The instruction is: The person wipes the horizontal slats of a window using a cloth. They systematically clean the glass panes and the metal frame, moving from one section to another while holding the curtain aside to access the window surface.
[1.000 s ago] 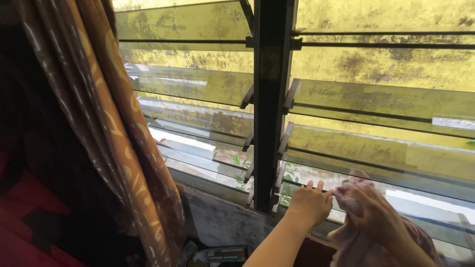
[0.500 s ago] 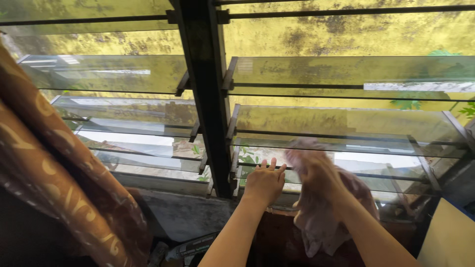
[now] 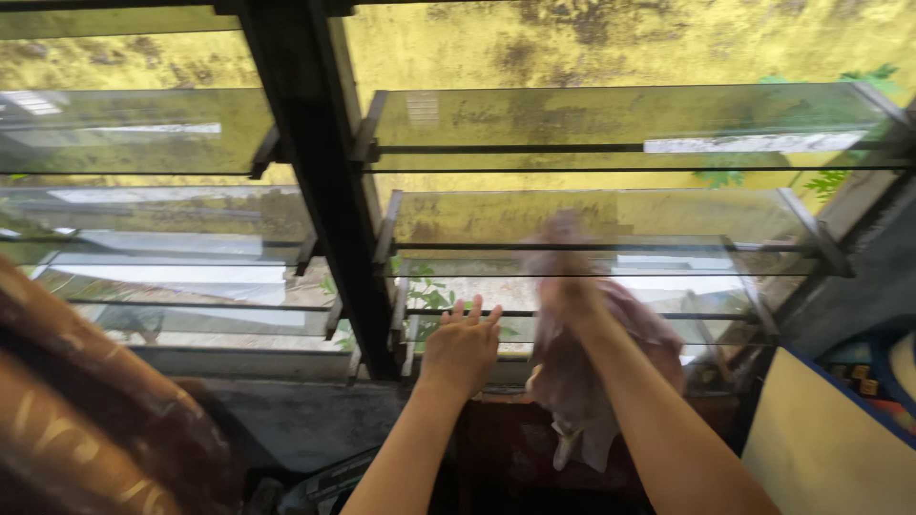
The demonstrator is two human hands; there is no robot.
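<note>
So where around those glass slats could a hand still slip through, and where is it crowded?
Open gaps run between the tilted glass slats right of the dark frame post, widest toward the right end bracket. Left of the post, the gaps between slats also look free. It is crowded at the lowest slats, where the left hand and the right hand with the pinkish cloth sit.

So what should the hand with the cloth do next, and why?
Probably slide the pinkish cloth sideways along the glass slat toward its right end. The right hand presses the cloth near the slat's left part, while the left hand steadies the slat below.
</note>
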